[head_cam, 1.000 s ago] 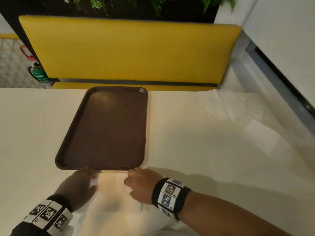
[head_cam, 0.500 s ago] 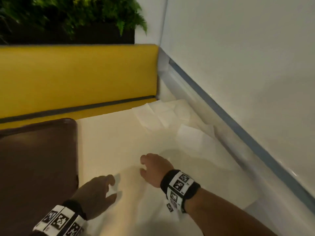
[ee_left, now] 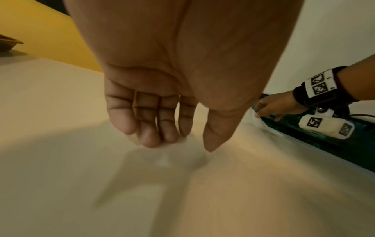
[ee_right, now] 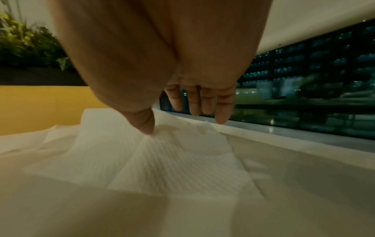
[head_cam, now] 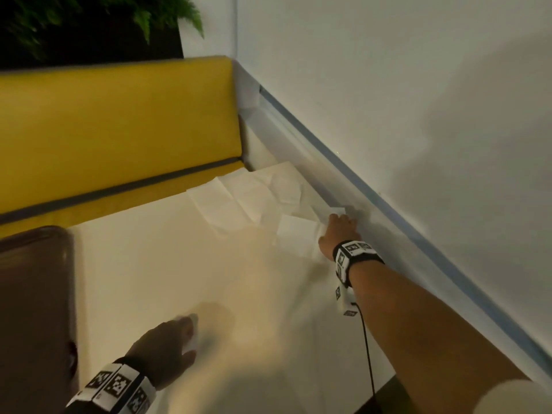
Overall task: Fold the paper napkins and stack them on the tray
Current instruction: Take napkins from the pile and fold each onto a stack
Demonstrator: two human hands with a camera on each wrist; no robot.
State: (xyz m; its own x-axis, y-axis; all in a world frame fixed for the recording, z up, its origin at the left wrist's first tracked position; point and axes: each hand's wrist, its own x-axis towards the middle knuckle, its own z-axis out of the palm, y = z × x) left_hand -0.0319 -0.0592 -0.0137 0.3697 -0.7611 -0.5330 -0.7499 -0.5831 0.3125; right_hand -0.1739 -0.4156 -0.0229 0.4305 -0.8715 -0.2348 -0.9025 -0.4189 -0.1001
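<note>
Several unfolded white paper napkins lie overlapping at the table's far right corner, by the wall. My right hand reaches onto the nearest napkin; its fingers are straight and spread, and the thumb tip touches the paper. My left hand is low over the bare table near me, fingers relaxed and holding nothing. The brown tray lies at the left edge of the head view, empty in the part I see.
A yellow bench back runs along the table's far side. A white wall with a grey-blue ledge borders the table on the right. A dark plant stands behind the bench. A cable hangs from my right wrist.
My view swung right, away from the tray. My right hand left the table's front edge and reached out to the napkins by the wall. My left hand drifted right.
</note>
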